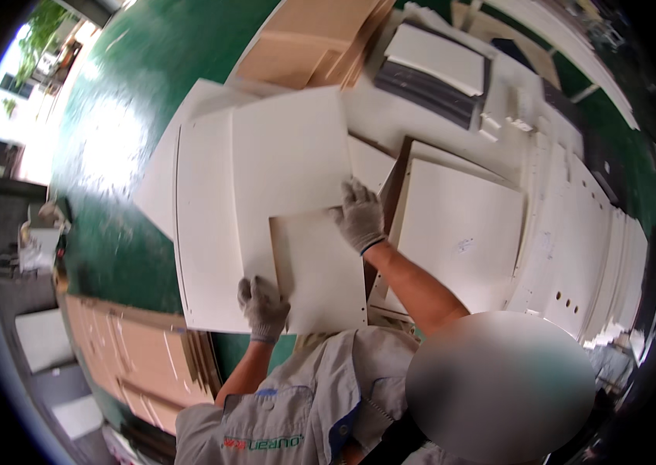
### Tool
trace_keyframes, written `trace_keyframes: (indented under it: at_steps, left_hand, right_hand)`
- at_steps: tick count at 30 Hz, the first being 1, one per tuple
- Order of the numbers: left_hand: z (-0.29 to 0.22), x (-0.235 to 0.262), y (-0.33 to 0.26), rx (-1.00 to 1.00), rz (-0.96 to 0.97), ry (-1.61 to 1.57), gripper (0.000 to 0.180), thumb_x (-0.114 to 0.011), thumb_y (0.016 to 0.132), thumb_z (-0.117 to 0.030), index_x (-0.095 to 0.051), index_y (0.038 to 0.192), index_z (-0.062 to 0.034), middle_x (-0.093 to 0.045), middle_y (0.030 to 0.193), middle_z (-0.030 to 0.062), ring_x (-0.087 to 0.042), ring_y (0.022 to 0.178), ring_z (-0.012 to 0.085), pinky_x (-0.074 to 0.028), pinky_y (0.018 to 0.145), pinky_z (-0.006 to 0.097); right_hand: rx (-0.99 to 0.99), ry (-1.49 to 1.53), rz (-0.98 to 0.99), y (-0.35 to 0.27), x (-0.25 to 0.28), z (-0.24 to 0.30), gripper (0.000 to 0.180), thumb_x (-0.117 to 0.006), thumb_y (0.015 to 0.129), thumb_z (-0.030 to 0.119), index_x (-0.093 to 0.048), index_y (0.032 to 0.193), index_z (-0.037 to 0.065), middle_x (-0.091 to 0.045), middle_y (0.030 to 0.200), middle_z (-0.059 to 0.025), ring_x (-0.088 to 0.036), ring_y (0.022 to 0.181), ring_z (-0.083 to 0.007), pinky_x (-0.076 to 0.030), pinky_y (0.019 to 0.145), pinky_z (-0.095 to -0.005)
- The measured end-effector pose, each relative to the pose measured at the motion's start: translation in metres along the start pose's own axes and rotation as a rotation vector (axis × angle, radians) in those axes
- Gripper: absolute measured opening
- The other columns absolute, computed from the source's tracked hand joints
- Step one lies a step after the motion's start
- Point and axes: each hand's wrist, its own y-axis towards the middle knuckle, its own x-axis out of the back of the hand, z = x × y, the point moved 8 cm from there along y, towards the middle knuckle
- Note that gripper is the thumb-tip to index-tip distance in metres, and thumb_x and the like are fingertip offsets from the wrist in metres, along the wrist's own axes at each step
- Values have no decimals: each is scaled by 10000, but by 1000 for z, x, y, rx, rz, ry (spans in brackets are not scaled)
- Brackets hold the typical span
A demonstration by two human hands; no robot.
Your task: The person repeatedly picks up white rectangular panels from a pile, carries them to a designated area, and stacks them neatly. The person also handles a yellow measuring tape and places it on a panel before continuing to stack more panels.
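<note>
Both hands wear pale knitted gloves. A small white panel (319,271) lies in front of me on top of larger white panels (285,155). My left hand (264,311) rests beside the small panel's left edge, its fingers stretched over the larger panel and its thumb near that edge. At the small panel's far right corner, my right hand (360,217) lies with fingers extended and thumb by the far edge. Neither hand visibly wraps round anything. Small dark holes show near the small panel's near right corner.
To the right are stacked white panels (460,225), and further right, panels with round holes (591,232). Brown cardboard (297,46) lies at the far side. Dark and white boards (436,66) sit beyond. Flattened cartons (138,353) lie at left on the green floor (134,263).
</note>
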Motion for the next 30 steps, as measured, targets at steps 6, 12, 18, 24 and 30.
trace_keyframes:
  at_steps: [6,12,18,24,30]
  left_hand:
    - [-15,-11,5,-64,-67,30,864,-800,681,-214,-473,1458,-26,-434,1487,308,-381,1408,481,-353,1152,542]
    - [8,-26,-8,35,-76,75,848,-824,704,-221,-487,1452,-5,-382,1523,312,-385,1415,463,-382,1158,497]
    - [-13,-17,3,18,-67,46,876,-772,666,-156,-449,1470,-27,-372,1534,308,-373,1417,485,-357,1161,532]
    - [-22,-13,2,-27,-97,99,866,-763,667,-155,-449,1458,8,-393,1504,339,-379,1407,502,-347,1161,565]
    - [-13,-15,3,33,-57,108,893,-791,664,-240,-459,1470,-41,-379,1523,309,-387,1392,496,-380,1141,532]
  right_hand:
    - [32,297,121,16,1,-59,607,-716,882,403,-584,1339,26,-584,1342,-236,-592,1192,-384,-473,1029,-474]
    - [-532,659,-238,113,37,-304,764,-757,891,463,-511,1419,-31,-641,1312,-233,-610,1215,-386,-459,1076,-439]
    - [-934,-77,-408,208,130,-487,904,-802,823,549,-519,1396,-91,-673,1234,-220,-689,1088,-309,-536,956,-392]
    - [-1283,828,-136,208,54,-525,548,-810,850,489,-648,1131,47,-590,712,-91,-570,561,-221,-466,493,-373]
    - [-936,1832,-513,172,47,-523,281,-767,922,235,-650,1062,21,-678,838,-144,-681,750,-263,-577,666,-351]
